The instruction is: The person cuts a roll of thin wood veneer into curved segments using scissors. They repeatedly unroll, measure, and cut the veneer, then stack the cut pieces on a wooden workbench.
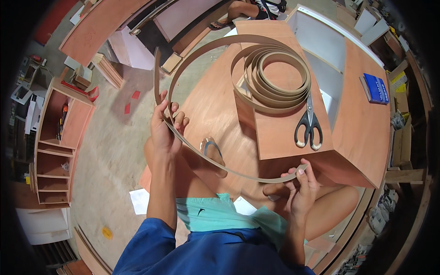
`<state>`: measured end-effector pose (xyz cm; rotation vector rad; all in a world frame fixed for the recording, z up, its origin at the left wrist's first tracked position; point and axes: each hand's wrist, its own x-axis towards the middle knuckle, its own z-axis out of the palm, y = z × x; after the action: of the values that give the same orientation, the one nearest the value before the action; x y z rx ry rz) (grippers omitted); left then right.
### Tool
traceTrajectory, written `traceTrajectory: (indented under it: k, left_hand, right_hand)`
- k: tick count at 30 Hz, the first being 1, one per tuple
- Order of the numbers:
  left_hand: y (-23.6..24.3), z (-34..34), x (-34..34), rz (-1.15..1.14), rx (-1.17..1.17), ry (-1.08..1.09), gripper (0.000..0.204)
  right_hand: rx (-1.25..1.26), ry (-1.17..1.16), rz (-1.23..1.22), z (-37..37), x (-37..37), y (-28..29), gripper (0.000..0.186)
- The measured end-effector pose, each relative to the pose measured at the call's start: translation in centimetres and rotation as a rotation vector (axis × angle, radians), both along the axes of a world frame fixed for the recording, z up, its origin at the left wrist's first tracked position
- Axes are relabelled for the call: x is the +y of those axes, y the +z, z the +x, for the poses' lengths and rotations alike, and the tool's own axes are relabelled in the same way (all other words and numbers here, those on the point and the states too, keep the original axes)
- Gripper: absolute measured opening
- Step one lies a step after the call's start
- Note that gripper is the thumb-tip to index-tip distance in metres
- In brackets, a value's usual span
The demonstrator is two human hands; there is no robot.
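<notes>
A long tan edge-banding strip [238, 174] bows between my two hands. My left hand [166, 130] is closed round it, and part of the strip rises beyond my fingers and curves toward the coil. With thumb and fingers, my right hand [302, 185] pinches the strip's near right end. The coil of edge banding [293, 100] rests loosely wound on a plywood panel [284, 137]. Black-handled scissors [309, 126] lie just below the coil, blades partly against it, nearer to my right hand.
A blue box or book [376, 88] sits on the plywood cabinet [355, 119] at right. An open plywood shelf unit [55, 167] stands at left. Another person's leg [240, 10] shows at the top. Red scraps [136, 94] and white paper [139, 201] lie on the floor.
</notes>
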<state>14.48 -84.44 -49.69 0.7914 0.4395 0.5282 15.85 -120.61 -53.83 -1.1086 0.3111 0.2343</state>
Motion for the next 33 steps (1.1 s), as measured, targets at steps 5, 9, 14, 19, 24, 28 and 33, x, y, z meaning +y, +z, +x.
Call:
traceTrajectory:
  k: [5,9,14,19,24,28,33]
  left_hand:
    - [-0.4,3.9,1.0,0.059,0.004,0.053,0.026]
    - [0.6,5.6,2.7,-0.151,-0.195,-0.107,0.026]
    - [2.8,7.0,1.8,-0.665,-0.384,-0.231,0.028]
    - [3.4,9.6,3.4,-0.569,-0.519,-0.554,0.034]
    - [4.2,11.4,1.8,-0.604,-0.424,-0.457,0.027]
    - [3.5,11.4,1.9,-0.794,-0.612,-0.425,0.021]
    - [2.8,10.8,3.1,-0.704,-0.693,-0.577,0.035]
  right_hand:
    - [0.020,-0.053,0.040,-1.2,-0.8,-0.5,0.037]
    - [0.028,-0.097,0.080,-1.2,-1.6,-0.6,0.037]
    - [0.016,-0.057,0.116,-0.5,-1.4,-0.6,0.038]
    - [-0.057,-0.277,0.153,1.2,-2.8,0.0,0.036]
    - [-0.163,-0.346,0.106,3.8,-4.4,1.8,0.025]
    - [-0.148,-0.349,0.100,4.2,-4.2,1.8,0.026]
    - [-0.146,-0.366,0.080,4.3,-3.3,1.6,0.028]
